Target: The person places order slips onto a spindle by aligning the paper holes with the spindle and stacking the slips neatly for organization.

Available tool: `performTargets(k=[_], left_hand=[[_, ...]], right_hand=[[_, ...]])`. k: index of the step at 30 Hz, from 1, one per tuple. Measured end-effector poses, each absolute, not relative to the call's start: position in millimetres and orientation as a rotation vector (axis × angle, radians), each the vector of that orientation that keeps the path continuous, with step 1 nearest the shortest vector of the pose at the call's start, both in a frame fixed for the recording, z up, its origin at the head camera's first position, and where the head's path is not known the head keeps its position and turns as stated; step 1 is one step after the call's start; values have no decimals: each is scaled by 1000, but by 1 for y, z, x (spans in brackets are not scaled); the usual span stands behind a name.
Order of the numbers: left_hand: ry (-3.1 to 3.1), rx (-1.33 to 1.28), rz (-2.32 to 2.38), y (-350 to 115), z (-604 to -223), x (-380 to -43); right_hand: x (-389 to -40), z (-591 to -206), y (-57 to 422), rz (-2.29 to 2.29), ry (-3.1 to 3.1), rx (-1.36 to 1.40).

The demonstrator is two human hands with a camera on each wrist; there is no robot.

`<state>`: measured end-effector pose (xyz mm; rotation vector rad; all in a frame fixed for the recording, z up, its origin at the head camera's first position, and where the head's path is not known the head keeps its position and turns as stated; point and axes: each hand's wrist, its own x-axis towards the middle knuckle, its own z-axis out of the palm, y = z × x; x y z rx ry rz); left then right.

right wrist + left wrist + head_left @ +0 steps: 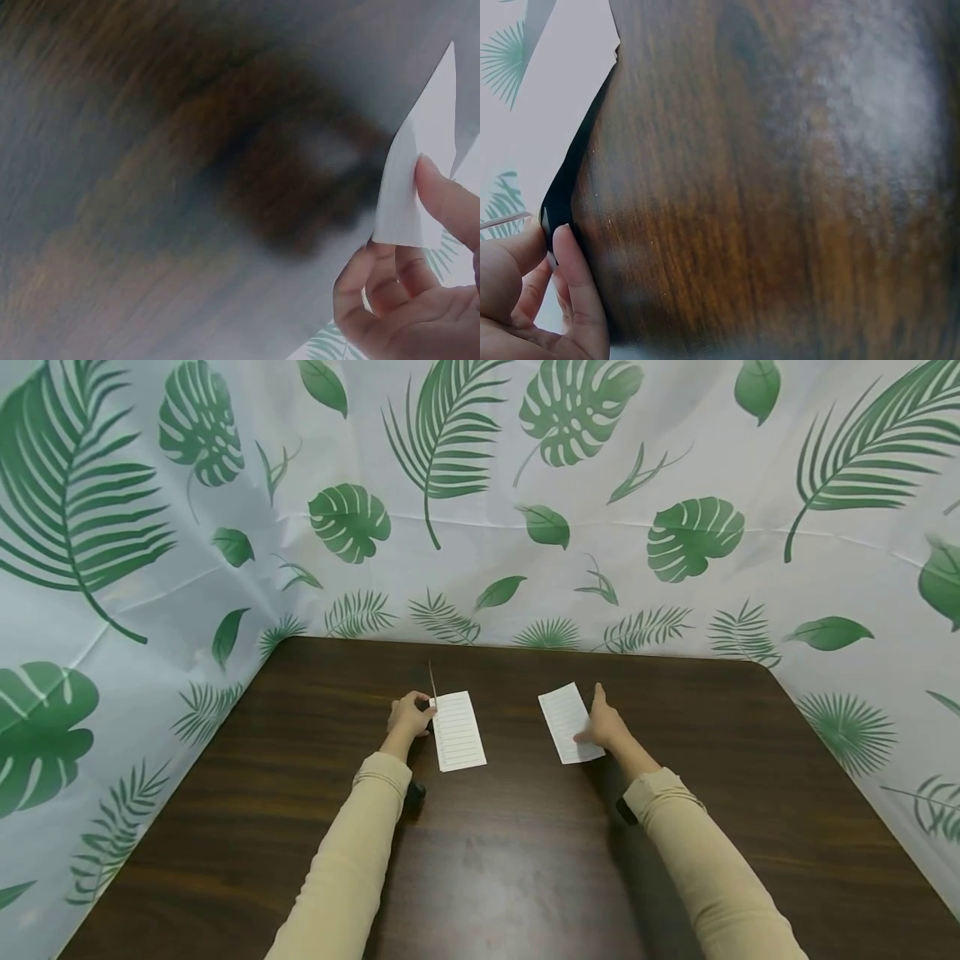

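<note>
Near the far middle of the table, my left hand [409,717] pinches the left edge of a small white lined notepad [459,732]. A thin brownish strip [432,678] stands up at the pad's top left corner; whether it is a cover or a cord I cannot tell. In the left wrist view, thumb and fingers close on the pad's edge, with a dark band along its underside. To the right, my right hand [604,723] holds a loose lined sheet of paper [564,718] between thumb and fingers. The sheet [420,157] bends slightly in the right wrist view, apart from the pad.
Under both hands lies a dark brown wood-grain table [495,843] with rounded far corners. A white curtain with green leaf prints [480,560] hangs along its far and side edges. Dark bands are at both wrists, below beige sleeves [337,868].
</note>
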<state>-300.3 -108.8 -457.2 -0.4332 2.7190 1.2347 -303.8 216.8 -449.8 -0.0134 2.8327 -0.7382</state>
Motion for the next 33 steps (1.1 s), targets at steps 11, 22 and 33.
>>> performTargets(k=[11, 22, 33], left_hand=[[2683, -440, 1294, -107, -458, -301], [2653, -425, 1335, -110, -459, -302], [2592, -479, 1415, -110, -462, -305]], right_hand=[[-410, -611, 295, -1035, 2820, 58], [-340, -500, 249, -1218, 2625, 119], [-290, -425, 212, -1203, 2612, 91]])
